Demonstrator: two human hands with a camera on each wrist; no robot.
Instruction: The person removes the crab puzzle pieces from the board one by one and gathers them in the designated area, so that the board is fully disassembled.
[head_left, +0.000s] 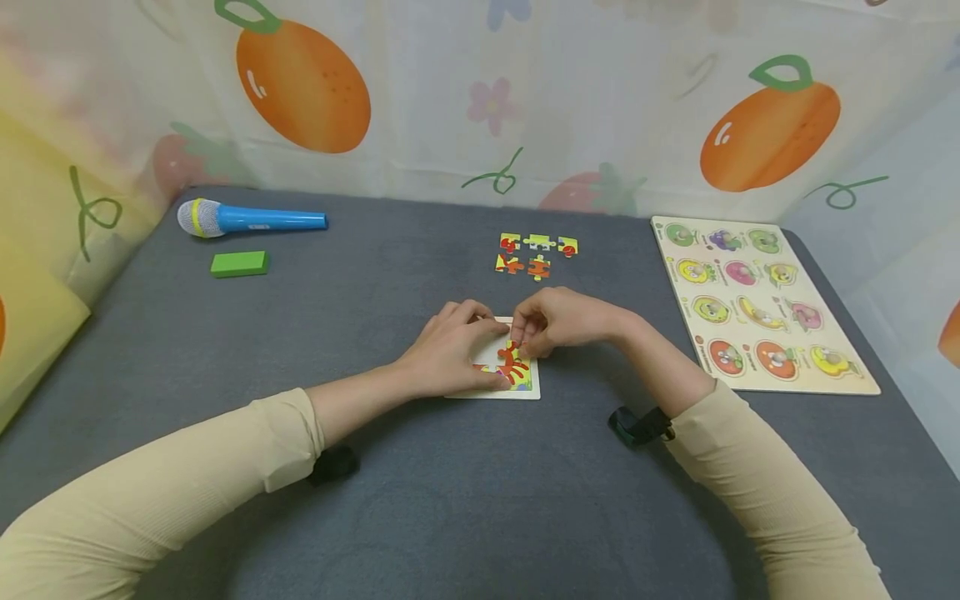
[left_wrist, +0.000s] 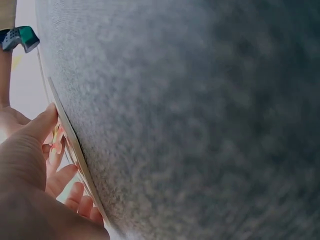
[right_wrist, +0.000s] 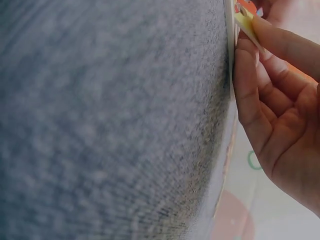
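Observation:
A small white puzzle board lies on the dark table, partly covered by both hands. Red, yellow and green pieces fill part of its near side. My left hand rests on the board, thumb toward the near edge and fingers toward the far side. With thumb and fingertips my right hand pinches a puzzle piece, its yellow side showing in the right wrist view, over the board's right side. Beyond the hands lie several loose puzzle pieces in two rows.
At the right is a wooden fruit peg board. A blue toy microphone and a green block lie at the far left. A printed curtain hangs behind the table.

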